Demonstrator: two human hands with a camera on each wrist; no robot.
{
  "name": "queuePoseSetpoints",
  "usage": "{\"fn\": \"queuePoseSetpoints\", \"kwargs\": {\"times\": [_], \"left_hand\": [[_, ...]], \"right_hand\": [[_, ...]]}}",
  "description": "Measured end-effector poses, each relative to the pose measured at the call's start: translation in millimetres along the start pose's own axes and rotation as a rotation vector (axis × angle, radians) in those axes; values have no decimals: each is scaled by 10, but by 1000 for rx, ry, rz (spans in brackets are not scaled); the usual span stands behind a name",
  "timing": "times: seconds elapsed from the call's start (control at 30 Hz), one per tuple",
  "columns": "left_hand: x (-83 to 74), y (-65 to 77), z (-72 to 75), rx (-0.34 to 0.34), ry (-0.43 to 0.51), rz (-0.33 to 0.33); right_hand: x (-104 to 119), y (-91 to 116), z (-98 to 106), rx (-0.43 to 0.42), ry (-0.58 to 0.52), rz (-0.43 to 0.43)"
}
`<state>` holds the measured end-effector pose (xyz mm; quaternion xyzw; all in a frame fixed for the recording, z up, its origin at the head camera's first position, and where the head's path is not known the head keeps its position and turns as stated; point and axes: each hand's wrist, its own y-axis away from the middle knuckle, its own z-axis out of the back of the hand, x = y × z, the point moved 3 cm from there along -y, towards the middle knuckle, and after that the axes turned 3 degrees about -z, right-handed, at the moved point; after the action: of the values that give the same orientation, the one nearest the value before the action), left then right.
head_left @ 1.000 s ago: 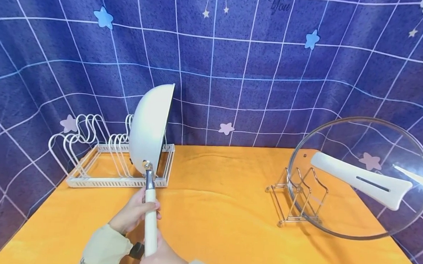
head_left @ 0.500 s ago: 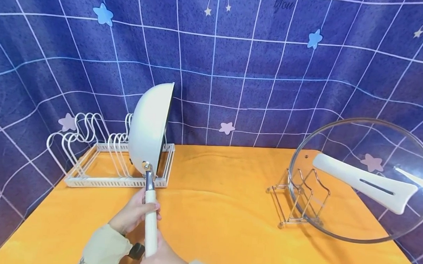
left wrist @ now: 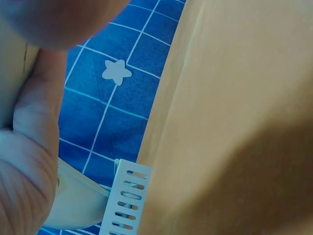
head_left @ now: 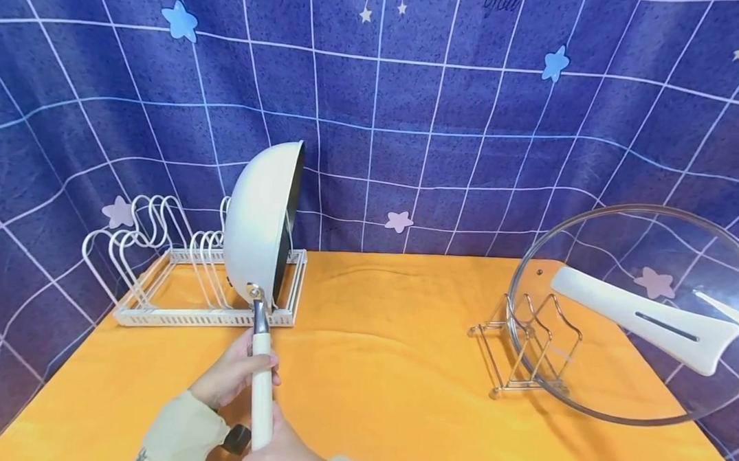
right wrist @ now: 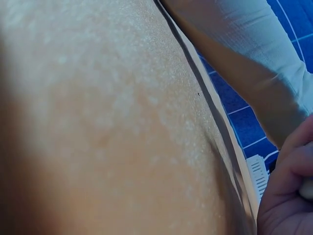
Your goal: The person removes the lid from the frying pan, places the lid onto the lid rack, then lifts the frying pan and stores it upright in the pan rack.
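Observation:
A white wok [head_left: 255,225] with a dark inside stands on its edge in the white dish rack [head_left: 205,317], its opening facing right. Its long cream handle [head_left: 261,404] points down toward me. My left hand [head_left: 233,372] grips the handle near the metal joint, thumb laid across the top. Lower down, my right hand [head_left: 282,450] holds the handle's end. In the left wrist view, part of the left hand [left wrist: 29,161] shows close up beside the handle, with the rack's slotted rail [left wrist: 126,200] beyond. The right wrist view catches the curled right hand [right wrist: 288,191] at its edge.
On the right a small wire rack [head_left: 528,347] holds a large glass lid [head_left: 616,399] upright, its white handle [head_left: 644,318] facing me. An orange cloth [head_left: 388,369] covers the table. Behind hangs a blue gridded curtain [head_left: 410,156] with stars.
The wok has turned slightly, so more of its dark inside shows. Both hands keep their hold on the handle. The head view has shifted a little, moving the lid slightly right in the picture.

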<state>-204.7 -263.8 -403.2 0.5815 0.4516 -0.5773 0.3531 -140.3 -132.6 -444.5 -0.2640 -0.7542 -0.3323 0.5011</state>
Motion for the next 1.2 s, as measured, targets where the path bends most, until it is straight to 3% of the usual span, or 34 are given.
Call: {"fn": "queuePoseSetpoints", "kwargs": {"times": [0.17,0.33,0.57,0.7,0.83,1.03,1.2], "left_hand": [[0,12,12,9,9,-4],[-11,12,13,35,14,-12],[-27,26,29,27,-16,26],[-28,44,30,21,-29,32],[-33,71,42,8,-66,54],[-55,97,33,-17,-151,112],[-80,84,20,-35,-213,122]], "right_hand": [[8,-21,-23,-18,52,-13],[58,-24,-14,-35,181,-26],[141,-25,8,8,366,-19],[157,-14,5,69,400,29],[164,3,33,118,402,11],[201,69,137,55,437,-109],[246,117,183,49,419,-117]]}}
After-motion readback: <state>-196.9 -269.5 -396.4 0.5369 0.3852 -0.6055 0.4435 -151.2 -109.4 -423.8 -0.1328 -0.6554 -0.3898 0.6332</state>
